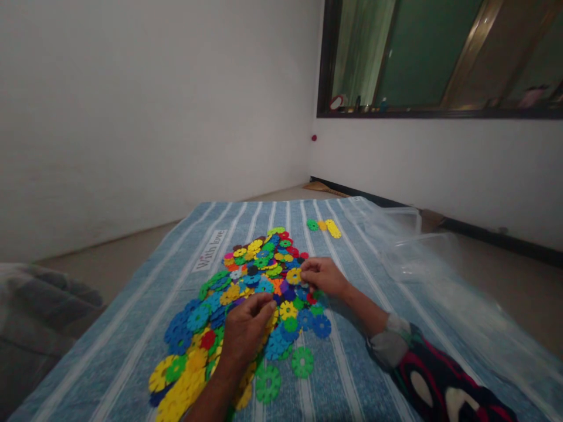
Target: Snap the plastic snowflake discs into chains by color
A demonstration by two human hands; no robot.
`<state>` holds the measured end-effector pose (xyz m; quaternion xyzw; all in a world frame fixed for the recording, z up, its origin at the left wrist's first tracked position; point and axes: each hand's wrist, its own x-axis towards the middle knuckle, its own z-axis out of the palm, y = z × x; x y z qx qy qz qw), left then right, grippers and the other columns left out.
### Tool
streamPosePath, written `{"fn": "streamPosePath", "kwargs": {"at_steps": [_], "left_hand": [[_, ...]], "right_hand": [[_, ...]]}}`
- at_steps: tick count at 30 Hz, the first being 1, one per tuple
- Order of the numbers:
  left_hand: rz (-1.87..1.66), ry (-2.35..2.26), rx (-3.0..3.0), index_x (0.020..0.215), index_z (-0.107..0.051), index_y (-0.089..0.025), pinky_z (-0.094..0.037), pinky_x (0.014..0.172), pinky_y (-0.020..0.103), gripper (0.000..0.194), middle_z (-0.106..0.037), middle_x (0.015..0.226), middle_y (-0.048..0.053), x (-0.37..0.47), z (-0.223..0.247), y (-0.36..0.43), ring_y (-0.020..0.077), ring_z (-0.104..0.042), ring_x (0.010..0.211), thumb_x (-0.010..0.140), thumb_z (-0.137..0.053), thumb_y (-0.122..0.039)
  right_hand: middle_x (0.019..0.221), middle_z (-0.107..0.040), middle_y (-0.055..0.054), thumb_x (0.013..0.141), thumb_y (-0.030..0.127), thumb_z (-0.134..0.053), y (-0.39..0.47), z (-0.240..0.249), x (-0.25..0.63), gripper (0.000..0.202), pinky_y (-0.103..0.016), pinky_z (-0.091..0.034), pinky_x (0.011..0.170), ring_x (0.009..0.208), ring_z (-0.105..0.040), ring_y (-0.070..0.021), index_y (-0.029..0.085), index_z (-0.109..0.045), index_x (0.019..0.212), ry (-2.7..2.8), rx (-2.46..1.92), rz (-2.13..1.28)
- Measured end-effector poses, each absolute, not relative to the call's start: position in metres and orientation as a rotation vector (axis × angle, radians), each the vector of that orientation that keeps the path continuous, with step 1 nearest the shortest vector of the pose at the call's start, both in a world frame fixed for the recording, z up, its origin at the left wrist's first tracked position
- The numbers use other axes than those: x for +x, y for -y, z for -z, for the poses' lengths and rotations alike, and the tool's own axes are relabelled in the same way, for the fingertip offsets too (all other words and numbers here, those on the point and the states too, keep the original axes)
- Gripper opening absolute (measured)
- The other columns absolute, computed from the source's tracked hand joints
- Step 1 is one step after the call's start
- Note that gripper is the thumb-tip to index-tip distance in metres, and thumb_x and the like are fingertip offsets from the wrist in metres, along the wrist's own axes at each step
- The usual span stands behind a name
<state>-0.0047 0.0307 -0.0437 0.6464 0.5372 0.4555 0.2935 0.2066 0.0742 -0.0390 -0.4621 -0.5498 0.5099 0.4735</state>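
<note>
A long pile of flat, notched plastic discs (231, 293) in blue, yellow, green, red and other colours lies on the striped cloth. My left hand (248, 328) is over the middle of the pile, its thumb and fingertips drawn together; whatever is between them is too small to make out. At the pile's right side, my right hand (323, 275) pinches a yellow disc (294, 276) at its right edge. Two green discs (268, 384) lie near the pile's lower right edge.
A short row of yellow, orange and green discs (333, 228) lies beyond the pile. Clear plastic containers (407, 258) stand on the right, with clear plastic sheeting in front. The blue striped cloth (145, 305) covers the table. Grey fabric is at far left.
</note>
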Motion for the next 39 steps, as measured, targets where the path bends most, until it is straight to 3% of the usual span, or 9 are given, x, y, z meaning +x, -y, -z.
{"fn": "streamPosePath", "kwargs": {"at_steps": [6,18,29,32,35,39], "left_hand": [[-1.170,-1.463,1.836,0.071,-0.071,-0.022,-0.051,0.063,0.027,0.024,-0.072,0.071,0.000,-0.007,0.046,-0.030,0.0176,-0.065,0.065,0.074,-0.059,-0.042],[-1.144,-1.465,1.956,0.075,-0.072,-0.022,-0.051,0.062,0.025,0.024,-0.073,0.072,0.000,-0.009,0.052,-0.029,0.0170,-0.067,0.065,0.078,-0.056,-0.040],[-1.131,-1.439,1.977,0.075,-0.071,-0.021,-0.052,0.062,0.024,0.025,-0.074,0.074,0.001,-0.008,0.049,-0.027,0.0168,-0.068,0.067,0.080,-0.054,-0.039],[-1.138,-1.435,1.991,0.075,-0.071,-0.021,-0.052,0.061,0.025,0.026,-0.074,0.075,0.001,-0.008,0.051,-0.028,0.0172,-0.068,0.067,0.080,-0.054,-0.039],[-1.144,-1.438,2.012,0.075,-0.071,-0.021,-0.052,0.061,0.025,0.026,-0.074,0.074,0.001,-0.007,0.051,-0.029,0.0175,-0.068,0.066,0.080,-0.053,-0.039],[-1.137,-1.435,2.035,0.074,-0.071,-0.021,-0.052,0.060,0.025,0.026,-0.074,0.074,0.001,-0.007,0.050,-0.028,0.0177,-0.069,0.066,0.079,-0.053,-0.039]], "right_hand": [[0.049,-0.056,0.005,0.062,0.016,-0.056,-0.135,0.047,0.290,0.006,-0.015,-0.036,0.034,0.034,-0.047,-0.0059,0.015,-0.058,0.068,0.891,-1.510,-0.727],[0.044,-0.053,0.005,0.066,0.004,-0.056,-0.190,0.066,0.338,0.017,-0.012,-0.030,0.032,0.032,-0.048,-0.0063,0.011,-0.062,0.079,0.838,-1.746,-0.688],[0.047,-0.053,0.004,0.066,0.001,-0.055,-0.198,0.070,0.339,0.025,-0.017,-0.038,0.039,0.037,-0.052,-0.0091,0.011,-0.068,0.084,0.926,-1.931,-0.559],[0.055,-0.061,0.000,0.066,0.004,-0.058,-0.196,0.071,0.339,0.023,-0.019,-0.043,0.046,0.046,-0.059,-0.0120,0.011,-0.070,0.085,0.996,-1.973,-0.489],[0.072,-0.069,-0.005,0.066,0.011,-0.066,-0.193,0.072,0.337,0.027,-0.022,-0.048,0.061,0.071,-0.067,-0.0182,0.013,-0.070,0.092,1.090,-1.996,-0.394],[0.104,-0.071,-0.012,0.067,0.022,-0.073,-0.191,0.075,0.329,0.041,-0.026,-0.046,0.077,0.102,-0.064,-0.0250,0.015,-0.066,0.107,1.249,-2.082,-0.213]]}}
